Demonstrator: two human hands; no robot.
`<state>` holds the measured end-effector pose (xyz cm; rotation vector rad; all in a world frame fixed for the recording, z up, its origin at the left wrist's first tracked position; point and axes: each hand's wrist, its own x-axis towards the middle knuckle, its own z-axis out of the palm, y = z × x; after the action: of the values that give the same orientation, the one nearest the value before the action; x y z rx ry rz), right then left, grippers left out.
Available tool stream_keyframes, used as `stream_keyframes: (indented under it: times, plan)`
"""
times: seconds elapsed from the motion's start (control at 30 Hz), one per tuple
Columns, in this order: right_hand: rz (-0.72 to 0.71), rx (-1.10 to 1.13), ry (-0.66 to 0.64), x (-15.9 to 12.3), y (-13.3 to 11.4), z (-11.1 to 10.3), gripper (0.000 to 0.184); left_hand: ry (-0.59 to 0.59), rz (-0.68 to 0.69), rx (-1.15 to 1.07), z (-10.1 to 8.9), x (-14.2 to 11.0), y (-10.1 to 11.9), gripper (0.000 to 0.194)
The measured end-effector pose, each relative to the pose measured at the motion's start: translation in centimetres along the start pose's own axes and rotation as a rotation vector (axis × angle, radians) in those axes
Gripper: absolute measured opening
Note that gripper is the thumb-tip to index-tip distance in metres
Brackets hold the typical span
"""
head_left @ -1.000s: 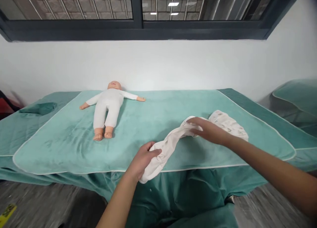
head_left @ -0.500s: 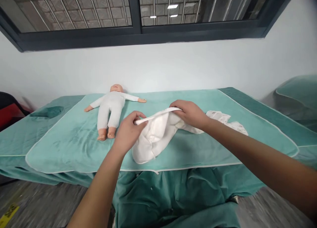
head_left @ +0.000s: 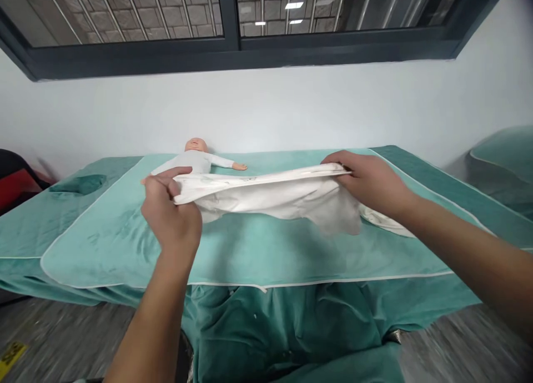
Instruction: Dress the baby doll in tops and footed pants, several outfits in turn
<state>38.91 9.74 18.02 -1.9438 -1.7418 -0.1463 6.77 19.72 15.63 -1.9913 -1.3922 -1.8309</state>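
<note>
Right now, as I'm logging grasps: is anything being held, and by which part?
A white cloth, by its upper edge: the left grip has one end, the right grip the other.

Stretched between our left hand [head_left: 172,213] and right hand [head_left: 368,180], the white garment [head_left: 266,191] bars our direct way to the doll [head_left: 195,162]. Below it, over the near part of the mat [head_left: 266,252], we have open room for a hand to pass. Behind it, we find more space between the doll and our right hand, until the wall [head_left: 266,108] stops us. A bunched cloth [head_left: 385,222] obstructs the mat by our right wrist.
</note>
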Motion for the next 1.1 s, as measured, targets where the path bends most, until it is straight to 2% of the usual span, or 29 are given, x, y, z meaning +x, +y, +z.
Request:
stream_keyframes:
  times: [0.07,0.13,0.2,0.27,0.33,0.4,0.43,0.5,0.53,0.6,0.63,0.73,0.83,0.97,1.1]
  plan:
    - [0.055,0.000,0.020,0.1,0.5,-1.2,0.028,-0.042,-0.105,0.030,-0.5,0.2,0.1,0.029]
    - [0.115,0.009,-0.041,0.5,1.5,-1.6,0.027,-0.143,-0.164,0.149,-0.6,0.6,-0.1,0.035]
    - [0.119,-0.035,-0.211,1.5,2.9,-1.0,0.027,-0.315,-0.199,0.307,0.1,0.9,-0.7,0.038]
    - [0.065,-0.140,-0.375,2.8,4.2,0.5,0.026,-0.503,-0.227,0.397,1.8,0.9,-1.7,0.039]
    - [0.053,-0.240,-0.426,4.2,4.9,2.6,0.027,-0.611,-0.250,0.356,4.2,0.4,-2.8,0.045]
    - [0.117,-0.332,-0.412,4.8,4.4,5.2,0.031,-0.623,-0.292,0.281,6.6,-0.9,-3.7,0.057]
    - [0.137,-0.374,-0.383,4.7,3.7,6.6,0.033,-0.603,-0.303,0.280,7.6,-2.0,-3.9,0.062]
    - [0.062,-0.410,-0.250,3.5,1.8,9.9,0.036,-0.571,-0.218,0.274,9.0,-4.8,-3.7,0.066]
    - [-0.024,-0.367,-0.180,2.5,0.8,11.7,0.039,-0.560,-0.145,0.250,9.5,-6.5,-3.5,0.065]
    - [-0.226,-0.172,-0.195,0.3,-1.0,15.3,0.041,-0.630,-0.002,0.155,10.0,-10.0,-2.7,0.061]
    - [-0.233,-0.075,-0.201,-0.7,-1.6,16.9,0.041,-0.693,0.045,0.114,10.1,-11.5,-2.4,0.058]
    - [-0.083,0.020,-0.194,-2.4,-1.6,20.4,0.040,-0.886,0.115,0.055,10.7,-14.1,-2.1,0.045]
    - [0.042,-0.037,-0.167,-1.6,-0.1,21.2,0.038,-0.931,0.024,0.159,11.7,-13.4,-2.8,0.037]
    - [0.158,-0.108,-0.167,1.1,1.4,20.5,0.034,-0.893,-0.121,0.304,13.3,-10.4,-3.9,0.039]
    - [0.215,-0.149,-0.128,3.1,1.2,20.1,0.039,-0.786,-0.021,0.319,14.4,-8.3,-4.3,0.053]
